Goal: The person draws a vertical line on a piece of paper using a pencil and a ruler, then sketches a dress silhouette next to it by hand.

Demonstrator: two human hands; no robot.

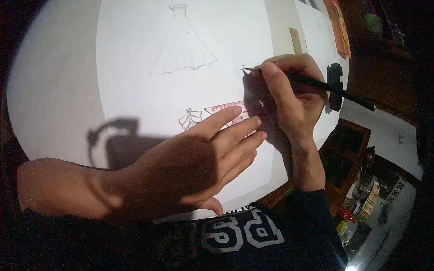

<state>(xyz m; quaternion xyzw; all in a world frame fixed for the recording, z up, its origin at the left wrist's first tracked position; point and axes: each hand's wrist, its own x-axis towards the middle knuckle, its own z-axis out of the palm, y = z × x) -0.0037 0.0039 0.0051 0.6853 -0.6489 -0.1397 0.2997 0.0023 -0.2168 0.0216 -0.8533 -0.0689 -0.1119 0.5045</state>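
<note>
A large white sheet of paper [135,54] bears a pencil sketch of a long dress [183,45] near its top. My right hand [294,90] grips a dark pencil [334,89], its tip touching or just above the paper beside a small cross mark [243,66]. Below it, my left hand [212,144] lies with fingers spread over a clear ruler with red markings [221,107], partly hidden under the fingers. A smaller bow-like sketch [190,118] shows just left of these fingertips.
A small beige strip [295,40] lies at the upper right, with a black object [334,86] near the right edge. An orange-red item [340,27] is at the top right. Beyond are wooden furniture [346,149] and assorted household items [366,198].
</note>
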